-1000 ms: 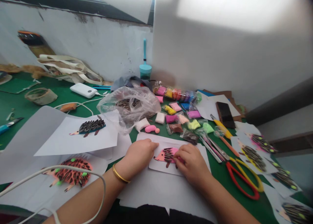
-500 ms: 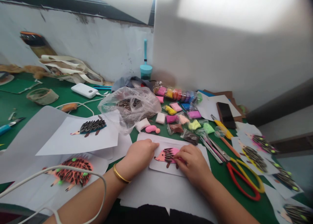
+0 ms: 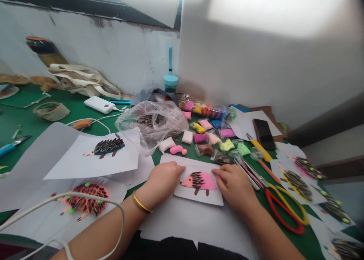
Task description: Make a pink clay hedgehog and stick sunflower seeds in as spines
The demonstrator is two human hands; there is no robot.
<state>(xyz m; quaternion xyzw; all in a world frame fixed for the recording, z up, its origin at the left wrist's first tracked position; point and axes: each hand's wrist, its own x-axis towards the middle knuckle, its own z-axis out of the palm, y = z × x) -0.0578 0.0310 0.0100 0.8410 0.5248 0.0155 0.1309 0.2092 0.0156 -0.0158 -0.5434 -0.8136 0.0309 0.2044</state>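
A small white card (image 3: 184, 196) lies on larger white paper (image 3: 196, 222) in front of me. On it is a pink clay hedgehog (image 3: 209, 181) with a peach face and brown feet. Striped sunflower seeds (image 3: 197, 180) cover its front half, while the rear half is smooth pink clay. My left hand (image 3: 163, 181), wearing a gold bangle (image 3: 139, 202), grips the card's left edge with curled fingers. At the upper right edge, my right hand (image 3: 236, 182) holds the card, its index fingertip at the corner.
Behind the card are a plastic bag of seeds (image 3: 150, 121) and several clay packets (image 3: 204, 149). Scissors (image 3: 280, 203), a utility knife (image 3: 260, 148) and a phone (image 3: 264, 133) lie right. Other hedgehog pictures (image 3: 110, 146) flank me; a white cable (image 3: 113, 201) crosses my left forearm.
My right hand has moved from the hedgehog's back to the card's right edge, uncovering the pink rear half. My left hand has stayed at the left edge.
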